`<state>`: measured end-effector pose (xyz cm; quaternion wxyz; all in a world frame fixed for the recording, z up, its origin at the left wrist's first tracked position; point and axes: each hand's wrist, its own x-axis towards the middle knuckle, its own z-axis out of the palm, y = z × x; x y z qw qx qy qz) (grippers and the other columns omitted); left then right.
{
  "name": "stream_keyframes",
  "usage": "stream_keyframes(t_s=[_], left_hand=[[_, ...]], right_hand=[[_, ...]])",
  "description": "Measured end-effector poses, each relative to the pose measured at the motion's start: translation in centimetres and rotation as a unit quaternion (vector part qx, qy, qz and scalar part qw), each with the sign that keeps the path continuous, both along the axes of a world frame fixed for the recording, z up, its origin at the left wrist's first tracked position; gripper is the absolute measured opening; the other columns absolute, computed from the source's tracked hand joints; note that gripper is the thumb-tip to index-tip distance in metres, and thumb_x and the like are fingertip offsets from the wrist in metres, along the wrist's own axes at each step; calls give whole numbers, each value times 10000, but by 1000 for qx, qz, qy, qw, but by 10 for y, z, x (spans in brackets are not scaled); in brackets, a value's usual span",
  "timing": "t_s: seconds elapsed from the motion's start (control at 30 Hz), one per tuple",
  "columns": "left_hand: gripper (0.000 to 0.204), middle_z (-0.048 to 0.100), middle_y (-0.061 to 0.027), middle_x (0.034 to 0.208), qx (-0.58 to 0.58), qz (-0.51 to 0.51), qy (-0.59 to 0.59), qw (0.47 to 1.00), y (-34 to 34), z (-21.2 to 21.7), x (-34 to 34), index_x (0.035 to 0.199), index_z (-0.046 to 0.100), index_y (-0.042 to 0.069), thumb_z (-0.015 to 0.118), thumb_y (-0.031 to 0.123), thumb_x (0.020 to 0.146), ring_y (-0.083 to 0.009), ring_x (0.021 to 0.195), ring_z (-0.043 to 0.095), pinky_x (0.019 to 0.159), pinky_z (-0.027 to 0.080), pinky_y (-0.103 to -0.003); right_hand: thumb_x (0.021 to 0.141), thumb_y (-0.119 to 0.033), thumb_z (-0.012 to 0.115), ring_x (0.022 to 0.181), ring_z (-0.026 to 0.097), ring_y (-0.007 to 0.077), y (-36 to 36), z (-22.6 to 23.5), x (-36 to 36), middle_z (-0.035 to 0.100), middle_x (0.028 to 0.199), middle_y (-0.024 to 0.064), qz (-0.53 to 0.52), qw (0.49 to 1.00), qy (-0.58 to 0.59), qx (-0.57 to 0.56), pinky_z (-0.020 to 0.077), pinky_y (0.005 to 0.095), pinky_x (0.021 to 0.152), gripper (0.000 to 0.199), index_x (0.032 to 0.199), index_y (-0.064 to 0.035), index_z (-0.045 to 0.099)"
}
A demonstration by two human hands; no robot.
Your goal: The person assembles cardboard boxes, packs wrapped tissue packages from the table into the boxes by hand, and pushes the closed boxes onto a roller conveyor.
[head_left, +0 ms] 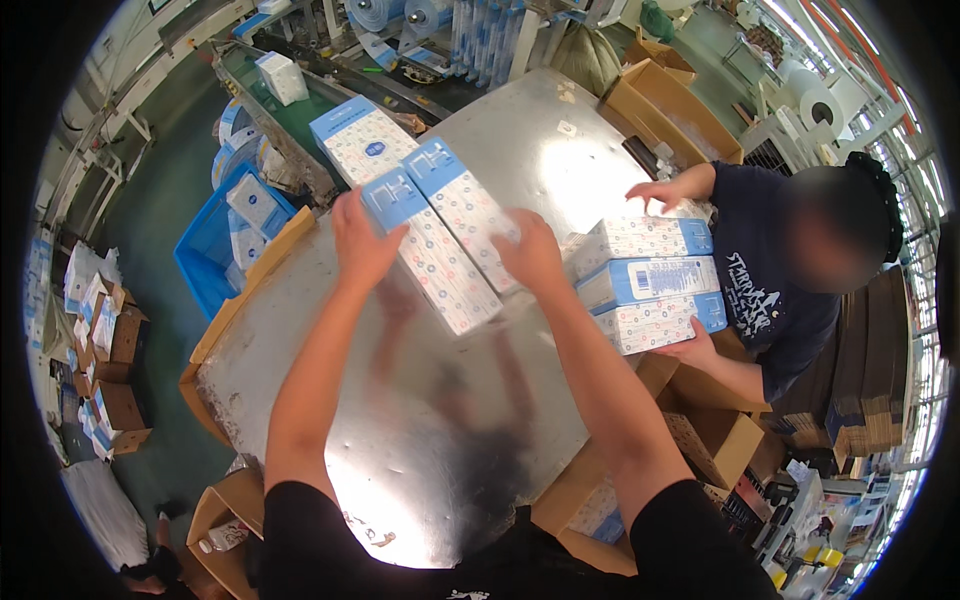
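Item, far left: a blue crate (pixel 190 257) with blue-and-white boxes lying inside, beside the tabletop (pixel 265 350). Item: one small box (pixel 283 79) on the green conveyor belt (pixel 243 72), not yet in anyone's grasp. Item: the left hand (pixel 364 245), closed on the outer long side of the left box (pixel 437 262), thumb toward its upper face; the left forearm (pixel 318 372) reaches up from the lower edge, leaning slightly inward. Item: a third box (pixel 362 138), patterned and blue-ended, just beyond the pair and not held. Item, centre: the left box and the right box (pixel 462 208), long sides together, set aslant over the tabletop; whether they rest on it or are lifted, we cannot tell. Item: the right hand (pixel 530 252), gripping the outer side of the right box, its forearm (pixel 590 350) slanting in from the lower right. Item, right: a set of three boxes (pixel 650 282), gathered before a co-worker (pixel 765 275) in a dark T-shirt. Progress, in our judgement: two boxes paired between the hands, a trio already grouped at the right; left over, the third box and the one on the belt.
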<state>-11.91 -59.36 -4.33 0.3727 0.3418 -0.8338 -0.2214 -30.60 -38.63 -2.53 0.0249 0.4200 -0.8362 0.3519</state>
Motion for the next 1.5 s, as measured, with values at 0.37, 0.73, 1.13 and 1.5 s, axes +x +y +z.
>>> stream_keyframes(t_s=[0.37,0.73,1.13,1.5], left_hand=[[663,573,-143,1404,581,-274,7,766,134,-74,101,1549,360,76,660,216,973,-231,1255,559,1064,440,-373],[689,670,-306,1174,340,45,-200,918,-14,-102,-80,1156,680,-55,501,576,943,-451,1160,620,991,479,-485],[237,742,-130,905,-115,-218,-522,816,82,56,22,882,769,76,603,243,854,-296,920,704,951,406,-603],[614,581,-187,1303,140,-230,-128,955,171,10,110,1353,531,-11,780,185,827,-328,1347,455,1157,318,-465]], right_hand=[[715,-509,847,1217,599,392,161,24,143,592,1331,253,-82,932,-248,253,476,456,1019,984,1456,-19,424],[662,-661,814,1516,155,435,171,12,163,228,1621,237,-214,940,-64,258,298,613,1105,1072,1531,-174,418],[660,-542,874,1478,245,468,214,12,141,130,1616,300,-322,927,-146,124,351,485,1160,1167,1566,-85,297],[785,-222,841,1245,589,342,230,-33,153,578,1357,225,-233,850,-473,-21,483,432,1031,966,1531,14,275]])
